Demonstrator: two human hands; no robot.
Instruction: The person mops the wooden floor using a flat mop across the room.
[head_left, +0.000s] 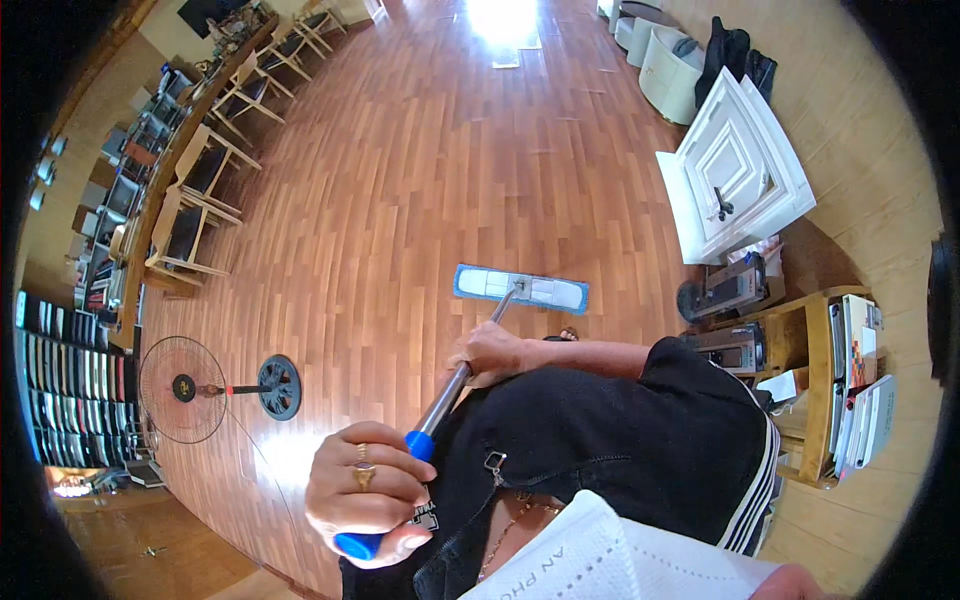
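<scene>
A flat mop with a silver metal pole slants away from my body across the floor. Its wide head, white on top with a blue fringe, lies flat on the wooden floor ahead of me. Wrapped round the blue grip at the pole's near end is my left hand, with rings on its fingers. Farther down, my right hand closes round the bare metal of the same pole, the arm reaching across in front of my black top.
On the left, a standing fan has its round base on the floor. Wooden chairs line a long counter. To the right are a white cabinet, a wooden shelf with papers, and a curved pale cabinet farther off.
</scene>
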